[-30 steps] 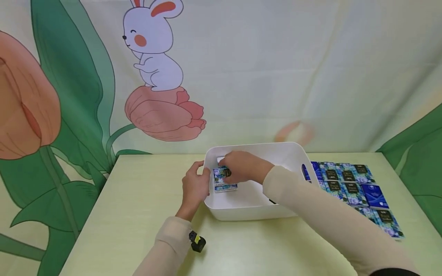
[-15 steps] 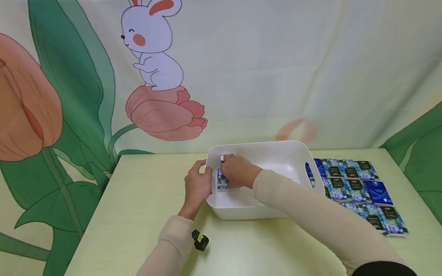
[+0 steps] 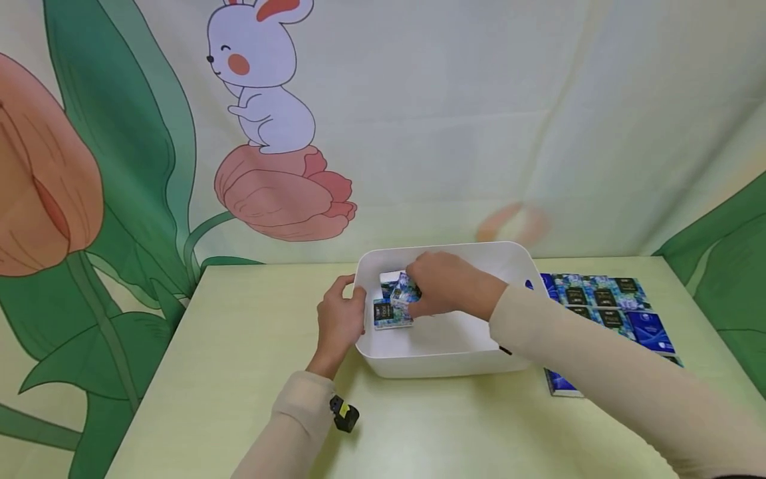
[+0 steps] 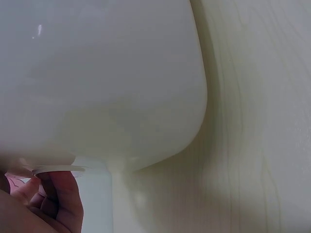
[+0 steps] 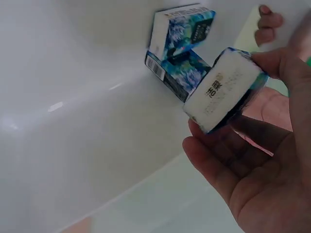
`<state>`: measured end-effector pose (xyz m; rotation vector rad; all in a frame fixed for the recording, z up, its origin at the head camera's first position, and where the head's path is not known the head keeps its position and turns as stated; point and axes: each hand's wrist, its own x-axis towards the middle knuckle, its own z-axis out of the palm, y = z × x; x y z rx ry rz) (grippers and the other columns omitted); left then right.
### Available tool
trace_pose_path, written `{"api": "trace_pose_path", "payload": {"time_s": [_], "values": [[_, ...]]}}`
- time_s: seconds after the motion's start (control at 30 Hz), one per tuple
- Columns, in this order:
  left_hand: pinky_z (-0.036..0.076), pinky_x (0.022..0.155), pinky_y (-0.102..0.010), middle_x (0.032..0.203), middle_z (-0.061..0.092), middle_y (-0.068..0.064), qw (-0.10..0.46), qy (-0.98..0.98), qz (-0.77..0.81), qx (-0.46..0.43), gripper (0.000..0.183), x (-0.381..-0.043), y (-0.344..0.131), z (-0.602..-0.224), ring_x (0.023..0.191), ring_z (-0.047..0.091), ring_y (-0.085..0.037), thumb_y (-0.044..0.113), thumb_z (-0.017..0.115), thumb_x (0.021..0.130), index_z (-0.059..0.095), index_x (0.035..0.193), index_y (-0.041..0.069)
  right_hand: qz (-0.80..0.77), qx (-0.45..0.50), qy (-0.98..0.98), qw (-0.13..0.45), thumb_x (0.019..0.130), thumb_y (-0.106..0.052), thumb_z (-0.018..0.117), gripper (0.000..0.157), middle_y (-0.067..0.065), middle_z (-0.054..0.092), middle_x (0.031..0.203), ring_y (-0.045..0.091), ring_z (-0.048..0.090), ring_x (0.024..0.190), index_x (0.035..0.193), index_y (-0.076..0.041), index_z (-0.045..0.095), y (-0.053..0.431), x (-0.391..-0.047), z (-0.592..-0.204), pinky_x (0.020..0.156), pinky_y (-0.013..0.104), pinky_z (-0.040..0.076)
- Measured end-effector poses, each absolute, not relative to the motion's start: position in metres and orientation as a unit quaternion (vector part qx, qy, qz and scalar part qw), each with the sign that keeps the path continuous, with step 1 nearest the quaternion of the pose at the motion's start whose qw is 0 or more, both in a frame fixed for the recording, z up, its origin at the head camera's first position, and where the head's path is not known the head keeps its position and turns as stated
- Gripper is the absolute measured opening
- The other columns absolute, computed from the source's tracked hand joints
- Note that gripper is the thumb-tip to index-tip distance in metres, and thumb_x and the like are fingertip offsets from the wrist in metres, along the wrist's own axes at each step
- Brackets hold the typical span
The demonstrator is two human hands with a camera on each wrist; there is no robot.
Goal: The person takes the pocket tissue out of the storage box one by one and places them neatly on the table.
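Note:
My left hand [image 3: 340,320] grips the left end of a white plastic bin [image 3: 437,367]; in the left wrist view its fingers [image 4: 65,196] curl at the handle opening. Inside the bin, my right hand [image 3: 445,283] pinches a tilted tissue pack [image 3: 405,290] between thumb and fingers. The right wrist view shows the white printed side of this held tissue pack [image 5: 221,90]. Just beyond it, one blue flowered tissue pack [image 5: 182,31] leans upon another tissue pack [image 5: 187,73] with a barcode on its side. Both lie at the bin's left end.
Rows of flowered and plain blue tissue packs [image 3: 649,331] lie on the table [image 3: 239,372] right of the bin, partly hidden by the right sleeve. A small black device [image 3: 344,414] is worn at the left wrist. A printed curtain [image 3: 419,133] hangs behind.
My right hand has drawn back to the right within the bin, and a tilted tissue pack now shows at its fingertips. My left hand keeps its hold on the bin's end.

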<state>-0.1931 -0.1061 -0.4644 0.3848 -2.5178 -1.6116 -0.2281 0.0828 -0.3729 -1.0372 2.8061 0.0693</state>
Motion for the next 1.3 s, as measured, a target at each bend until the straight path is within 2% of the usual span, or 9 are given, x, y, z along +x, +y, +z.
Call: {"api": "trace_pose_path", "payload": {"time_s": [0.2,0.33,0.47,0.67,0.8,0.97,1.13,1.3], "values": [[0.048,0.042,-0.029,0.094,0.073,-0.021,0.057,-0.835,-0.532,0.130,0.037,-0.194,-0.105,-0.466,0.045,0.057,-0.021,0.028,0.051,0.102,0.061,0.135,0.015,-0.046,-0.304,0.951,0.035,0.080,-0.043,0.072,0.032,-0.002,0.055,0.068,0.015,0.051,0.064,0.076,-0.014,0.059,0.120,-0.206,-0.354,0.054,0.029,0.041],[0.048,0.042,-0.029,0.087,0.073,-0.021,0.067,-0.836,-0.530,0.128,0.036,-0.194,-0.105,-0.467,0.043,0.057,-0.020,0.028,0.051,0.101,0.062,0.133,0.015,-0.092,-0.273,0.958,0.005,0.080,-0.045,0.072,0.034,-0.003,0.054,0.067,0.014,0.050,0.060,0.079,-0.012,0.062,0.144,-0.184,-0.350,0.053,0.029,0.041],[0.049,0.042,-0.029,0.080,0.072,-0.020,0.068,-0.836,-0.530,0.127,0.036,-0.193,-0.106,-0.467,0.043,0.058,-0.020,0.028,0.050,0.100,0.063,0.132,0.016,-0.146,-0.235,0.961,0.001,0.083,-0.045,0.074,0.038,-0.005,0.051,0.057,0.012,0.048,0.052,0.085,-0.008,0.066,0.169,-0.159,-0.355,0.051,0.029,0.040],[0.050,0.043,-0.029,0.087,0.072,-0.020,0.063,-0.834,-0.531,0.132,0.037,-0.193,-0.105,-0.465,0.046,0.059,-0.020,0.028,0.051,0.101,0.063,0.133,0.016,-0.177,-0.167,0.970,-0.009,0.084,-0.049,0.076,0.039,-0.006,0.047,0.055,0.012,0.043,0.051,0.082,-0.011,0.065,0.206,-0.122,-0.369,0.050,0.030,0.035],[0.051,0.044,-0.029,0.088,0.072,-0.020,0.060,-0.834,-0.533,0.132,0.037,-0.193,-0.107,-0.465,0.047,0.059,-0.020,0.028,0.051,0.101,0.062,0.134,0.016,-0.190,-0.132,0.973,-0.026,0.082,-0.052,0.078,0.045,-0.006,0.050,0.060,0.012,0.043,0.054,0.088,-0.007,0.070,0.225,-0.099,-0.378,0.050,0.030,0.035],[0.050,0.044,-0.029,0.082,0.071,-0.019,0.060,-0.836,-0.529,0.136,0.036,-0.193,-0.106,-0.466,0.044,0.058,-0.019,0.028,0.051,0.101,0.063,0.133,0.017,-0.212,-0.068,0.975,-0.002,0.080,-0.058,0.078,0.062,-0.005,0.055,0.065,0.014,0.047,0.060,0.104,-0.001,0.073,0.243,-0.076,-0.390,0.052,0.030,0.039],[0.050,0.044,-0.029,0.081,0.071,-0.019,0.058,-0.836,-0.529,0.134,0.037,-0.192,-0.106,-0.465,0.044,0.057,-0.020,0.028,0.051,0.101,0.062,0.134,0.017,-0.195,-0.001,0.980,0.043,0.079,-0.067,0.074,0.077,-0.002,0.058,0.069,0.017,0.051,0.066,0.109,0.003,0.071,0.262,-0.058,-0.402,0.057,0.033,0.044],[0.049,0.044,-0.029,0.083,0.071,-0.019,0.057,-0.836,-0.529,0.134,0.037,-0.192,-0.105,-0.464,0.045,0.057,-0.020,0.028,0.051,0.101,0.061,0.135,0.017,-0.176,0.053,0.976,0.116,0.078,-0.071,0.071,0.086,0.001,0.059,0.071,0.019,0.052,0.067,0.112,0.008,0.069,0.279,-0.049,-0.424,0.059,0.036,0.045]]}}
